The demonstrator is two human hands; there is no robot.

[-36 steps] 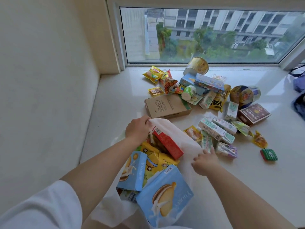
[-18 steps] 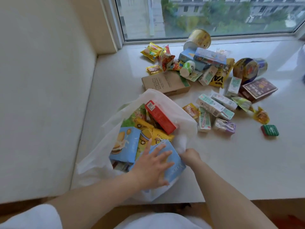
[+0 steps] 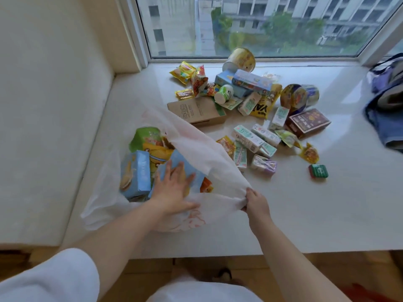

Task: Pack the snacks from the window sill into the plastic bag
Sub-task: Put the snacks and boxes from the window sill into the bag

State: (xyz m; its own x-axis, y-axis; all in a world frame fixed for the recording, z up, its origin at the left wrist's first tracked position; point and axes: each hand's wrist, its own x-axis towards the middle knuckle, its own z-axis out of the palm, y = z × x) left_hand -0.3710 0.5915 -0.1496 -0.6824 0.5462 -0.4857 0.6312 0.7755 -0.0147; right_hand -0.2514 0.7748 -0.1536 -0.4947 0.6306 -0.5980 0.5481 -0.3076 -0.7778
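A white plastic bag [image 3: 202, 149] lies on the window sill [image 3: 305, 214] near its left front corner. Inside it I see blue biscuit boxes [image 3: 136, 173], yellow packets and a green packet. My left hand [image 3: 174, 188] lies flat, fingers spread, on a blue box in the bag's mouth. My right hand [image 3: 256, 202] pinches the bag's right edge and holds it up. Beyond the bag lie loose snacks: a brown carton [image 3: 196, 111], small green-white cartons [image 3: 247, 138], a dark brown box [image 3: 307, 123], round tubs [image 3: 298, 98] and a small green packet [image 3: 318, 171].
A window [image 3: 261, 25] runs along the back of the sill. A cream wall [image 3: 50, 105] closes the left side. A blue-purple bag [image 3: 388, 101] lies at the right edge. The sill's front edge [image 3: 283, 253] drops off to a wooden floor.
My left hand let go of the bag's far rim and came down onto the blue box inside. My right hand took hold of the bag's right edge and lifted it over the contents.
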